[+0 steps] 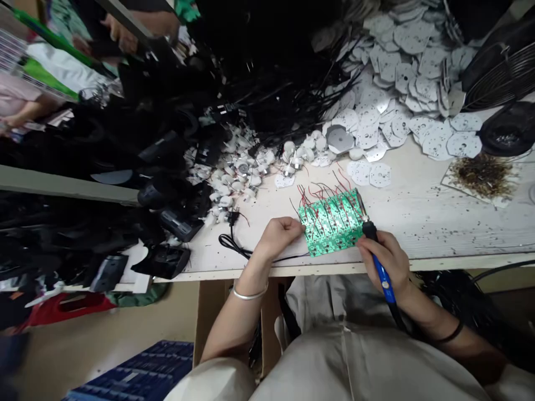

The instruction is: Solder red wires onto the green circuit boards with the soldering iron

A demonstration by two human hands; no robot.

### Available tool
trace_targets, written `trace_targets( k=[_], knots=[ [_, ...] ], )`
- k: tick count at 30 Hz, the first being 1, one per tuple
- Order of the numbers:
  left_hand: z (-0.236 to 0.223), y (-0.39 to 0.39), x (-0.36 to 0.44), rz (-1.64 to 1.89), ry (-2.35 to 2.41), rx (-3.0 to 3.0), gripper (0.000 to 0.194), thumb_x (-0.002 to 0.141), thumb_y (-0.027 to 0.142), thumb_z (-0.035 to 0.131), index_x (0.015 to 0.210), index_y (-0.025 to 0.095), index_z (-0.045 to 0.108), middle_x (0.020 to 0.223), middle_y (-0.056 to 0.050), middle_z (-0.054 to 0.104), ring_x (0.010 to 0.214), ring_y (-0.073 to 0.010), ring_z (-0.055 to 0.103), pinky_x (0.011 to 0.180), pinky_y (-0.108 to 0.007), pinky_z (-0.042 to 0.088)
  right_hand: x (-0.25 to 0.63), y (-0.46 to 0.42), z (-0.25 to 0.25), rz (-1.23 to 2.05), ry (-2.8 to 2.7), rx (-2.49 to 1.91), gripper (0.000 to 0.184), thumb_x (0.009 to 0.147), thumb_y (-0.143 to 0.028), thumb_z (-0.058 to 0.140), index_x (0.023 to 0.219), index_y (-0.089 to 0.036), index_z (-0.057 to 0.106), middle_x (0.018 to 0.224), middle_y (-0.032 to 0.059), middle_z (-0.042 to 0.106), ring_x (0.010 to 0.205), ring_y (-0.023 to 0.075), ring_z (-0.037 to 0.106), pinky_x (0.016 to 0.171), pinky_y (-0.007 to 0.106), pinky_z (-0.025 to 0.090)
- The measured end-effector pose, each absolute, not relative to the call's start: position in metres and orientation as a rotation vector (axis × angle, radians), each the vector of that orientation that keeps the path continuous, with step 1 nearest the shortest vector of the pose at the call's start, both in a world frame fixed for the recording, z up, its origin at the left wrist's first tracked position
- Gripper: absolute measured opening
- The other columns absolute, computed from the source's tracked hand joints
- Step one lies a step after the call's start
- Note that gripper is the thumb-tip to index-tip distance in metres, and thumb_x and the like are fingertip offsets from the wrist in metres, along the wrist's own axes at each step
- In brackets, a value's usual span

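Note:
A green circuit board panel [332, 236] lies on the workbench in front of me, with red and black wires standing up from its far half. My left hand [281, 235] pinches the panel's left edge between thumb and fingers. In my right hand [388, 259] is a blue soldering iron [382, 275], its tip pointing away from me beside the panel's right edge. The fingers of that hand also come close to the panel's lower right corner; whether they touch it I cannot tell.
White octagonal plates [418, 83] are heaped at the back right. Small white motor-like parts [238, 175] and black housings [175, 217] pile up on the left. A solder-stained pad [482, 178] and a black fan [507, 72] stand right. A black cable [229, 242] lies left of my hand. Other people's hands [121, 33] show top left.

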State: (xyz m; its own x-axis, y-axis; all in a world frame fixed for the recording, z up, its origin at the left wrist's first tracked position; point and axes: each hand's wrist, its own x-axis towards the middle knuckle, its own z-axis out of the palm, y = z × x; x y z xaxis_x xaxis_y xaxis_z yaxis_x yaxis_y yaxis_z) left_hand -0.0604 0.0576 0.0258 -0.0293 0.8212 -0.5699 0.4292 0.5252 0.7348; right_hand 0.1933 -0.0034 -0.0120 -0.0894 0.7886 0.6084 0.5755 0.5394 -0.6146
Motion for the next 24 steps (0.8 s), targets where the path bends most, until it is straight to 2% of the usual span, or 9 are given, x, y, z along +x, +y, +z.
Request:
trace_targets(
  k=[5,7,10,12,17,21,24],
  knots=[
    [0.0284,0.065,-0.0584,0.452,1.62,0.908,0.014,0.063,0.025,0.066,0.057,0.015,0.058,0.043,0.005,0.049,0.041,-0.0054,0.038,0.042,-0.019,0.028,0.1964,-0.0023,-0.0114,0.264,-1.801,-1.126,0.031,0.087,-0.008,0.064,0.114,-0.022,0.064,0.094,0.0039,0.065,0.077,0.0141,0.065,0.065,0.022,0.054],
    [0.0289,0.0663,-0.0587,0.447,1.614,0.883,0.018,0.066,0.023,0.067,0.054,0.015,0.058,0.044,0.003,0.052,0.039,-0.0052,0.04,0.041,-0.019,0.029,0.1985,-0.0031,-0.0124,0.284,-1.796,-1.147,0.032,0.087,-0.009,0.064,0.116,-0.024,0.063,0.096,0.0039,0.066,0.079,0.0151,0.066,0.066,0.024,0.055],
    [0.0299,0.0656,-0.0609,0.426,1.583,0.892,0.029,0.075,0.032,0.07,0.055,0.014,0.059,0.047,0.001,0.056,0.039,-0.0054,0.042,0.041,-0.02,0.032,0.1998,-0.0044,-0.0141,0.318,-1.783,-1.166,0.034,0.088,-0.012,0.064,0.119,-0.026,0.063,0.095,0.0038,0.068,0.082,0.0178,0.066,0.068,0.028,0.057],
    [0.0306,0.0642,-0.0611,0.431,1.575,0.903,0.03,0.078,0.034,0.071,0.058,0.014,0.06,0.048,0.002,0.056,0.039,-0.0049,0.043,0.04,-0.019,0.032,0.1994,-0.0046,-0.0145,0.316,-1.787,-1.163,0.034,0.088,-0.013,0.063,0.119,-0.026,0.063,0.094,0.0034,0.068,0.081,0.0181,0.067,0.068,0.029,0.057],
    [0.0312,0.0641,-0.0578,0.411,1.637,0.884,0.021,0.076,0.02,0.069,0.058,0.014,0.059,0.046,0.003,0.055,0.039,-0.0048,0.045,0.039,-0.018,0.032,0.1981,-0.0034,-0.0126,0.276,-1.807,-1.189,0.032,0.089,-0.013,0.062,0.117,-0.027,0.063,0.094,0.0038,0.067,0.079,0.0168,0.067,0.067,0.028,0.058],
    [0.0315,0.0655,-0.0568,0.37,1.58,0.897,0.034,0.081,0.034,0.068,0.055,0.014,0.058,0.047,0.0,0.057,0.038,-0.0056,0.045,0.039,-0.019,0.032,0.1978,-0.0034,-0.0119,0.301,-1.802,-1.191,0.033,0.09,-0.012,0.062,0.119,-0.028,0.061,0.095,0.0042,0.066,0.081,0.0167,0.067,0.068,0.028,0.058],
    [0.0307,0.0633,-0.0559,0.375,1.59,0.865,0.032,0.076,0.036,0.069,0.056,0.015,0.056,0.045,0.002,0.053,0.036,-0.0053,0.04,0.038,-0.019,0.029,0.1972,-0.0037,-0.0118,0.308,-1.791,-1.171,0.036,0.089,-0.01,0.062,0.121,-0.027,0.06,0.096,0.004,0.065,0.081,0.0161,0.068,0.066,0.026,0.058]
  ],
)
